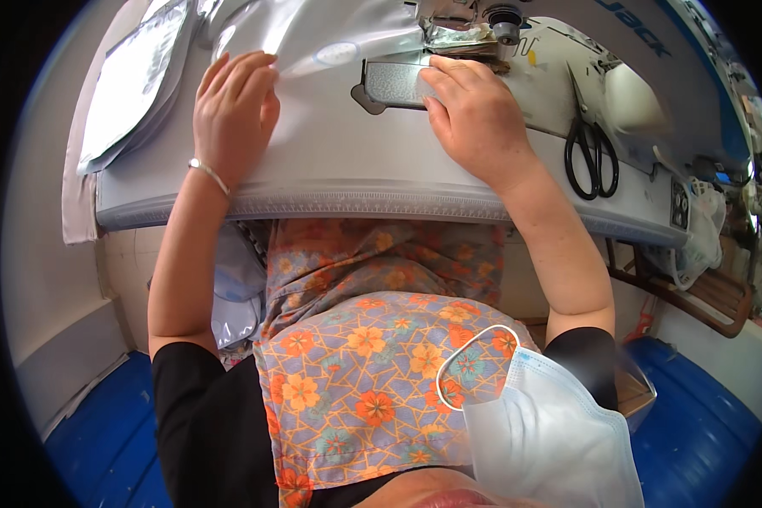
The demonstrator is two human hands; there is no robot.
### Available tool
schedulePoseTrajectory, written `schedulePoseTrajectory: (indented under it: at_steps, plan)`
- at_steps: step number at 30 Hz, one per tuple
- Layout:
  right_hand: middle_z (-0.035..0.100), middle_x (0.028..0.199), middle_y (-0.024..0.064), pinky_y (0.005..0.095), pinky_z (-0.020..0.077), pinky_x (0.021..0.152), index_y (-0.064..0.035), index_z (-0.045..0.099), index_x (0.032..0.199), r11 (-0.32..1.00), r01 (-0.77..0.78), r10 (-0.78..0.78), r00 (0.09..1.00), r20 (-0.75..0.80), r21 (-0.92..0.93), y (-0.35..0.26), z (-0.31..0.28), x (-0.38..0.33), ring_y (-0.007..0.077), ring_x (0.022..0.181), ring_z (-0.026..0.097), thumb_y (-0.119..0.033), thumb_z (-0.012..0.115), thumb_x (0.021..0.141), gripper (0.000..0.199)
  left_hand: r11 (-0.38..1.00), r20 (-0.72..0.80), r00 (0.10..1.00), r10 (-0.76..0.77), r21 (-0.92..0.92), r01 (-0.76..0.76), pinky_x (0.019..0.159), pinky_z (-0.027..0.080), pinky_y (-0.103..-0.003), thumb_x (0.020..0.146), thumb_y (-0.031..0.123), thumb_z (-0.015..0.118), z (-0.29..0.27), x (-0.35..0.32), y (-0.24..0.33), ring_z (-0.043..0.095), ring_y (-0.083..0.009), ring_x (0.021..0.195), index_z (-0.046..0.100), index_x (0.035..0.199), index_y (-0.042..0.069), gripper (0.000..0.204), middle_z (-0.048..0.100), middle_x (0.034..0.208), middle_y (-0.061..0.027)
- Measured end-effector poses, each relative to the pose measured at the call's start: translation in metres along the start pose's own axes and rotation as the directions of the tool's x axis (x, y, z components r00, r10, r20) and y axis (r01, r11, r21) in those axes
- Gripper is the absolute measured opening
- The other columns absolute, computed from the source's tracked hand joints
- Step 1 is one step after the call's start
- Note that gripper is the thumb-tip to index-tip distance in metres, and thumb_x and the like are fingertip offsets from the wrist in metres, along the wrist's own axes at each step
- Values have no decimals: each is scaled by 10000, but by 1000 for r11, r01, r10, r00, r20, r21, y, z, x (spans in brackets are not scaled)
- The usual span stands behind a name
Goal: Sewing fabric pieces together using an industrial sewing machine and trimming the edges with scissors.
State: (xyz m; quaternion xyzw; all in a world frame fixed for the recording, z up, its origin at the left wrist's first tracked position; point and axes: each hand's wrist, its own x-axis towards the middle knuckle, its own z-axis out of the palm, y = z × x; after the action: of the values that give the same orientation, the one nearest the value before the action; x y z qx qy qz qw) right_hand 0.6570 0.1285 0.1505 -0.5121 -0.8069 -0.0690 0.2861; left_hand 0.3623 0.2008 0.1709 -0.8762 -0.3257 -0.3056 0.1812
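Observation:
A sheet of clear, shiny plastic [339,52] with a small oval label stretches across the sewing machine table towards the needle area. At its left part my left hand [235,106] has its fingers bent together with the sheet's edge at them; the fingertips are partly hidden. My right hand [480,114] lies palm down, fingers stretched out, over the right end of a grey textured plate [391,83] with dark edges, set in the table. The fingertips lie close to the machine's needle area [466,38], where a small stack of layered material sits.
Black-handled scissors [591,152] lie right of my right hand. A stack of silvery, clear-covered sheets [135,80] lies at the far left. A measuring strip [356,201] runs along the table's front edge. A plastic bag [703,233] hangs at the right end.

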Motion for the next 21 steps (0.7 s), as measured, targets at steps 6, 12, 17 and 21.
schedulePoseTrajectory:
  at_steps: [6,12,17,21]
  plan:
    - [698,1174,112,393,516,974,-37,686,1142,997,-39,44,997,-63,70,6,4,0,289,1113,636,-44,667,847,296,959,171,980,100,-279,-50,947,514,-391,735,23,637,-31,-14,82,645,-214,829,625,893,95,174,630,825,-43]
    - [700,1180,111,397,516,974,-27,687,1156,995,82,-82,997,-14,55,8,2,-3,288,1114,636,22,625,826,339,872,257,954,154,-490,-9,728,489,-355,740,121,622,-28,-6,146,580,-230,707,535,793,87,108,541,736,-38]
    - [683,1218,114,397,506,990,-27,674,1189,998,62,-62,998,-22,10,9,2,1,299,1126,628,20,613,837,361,885,254,959,127,-466,7,712,489,-365,744,116,632,-26,0,140,580,-228,708,550,816,70,119,539,742,-38]
    - [671,1229,147,389,502,992,-42,670,1206,981,-79,77,997,18,176,8,-17,-12,321,1140,630,-4,628,868,343,832,39,990,137,-547,-94,748,514,-374,755,143,691,-48,-20,146,618,-217,774,656,1004,14,282,586,795,-51]
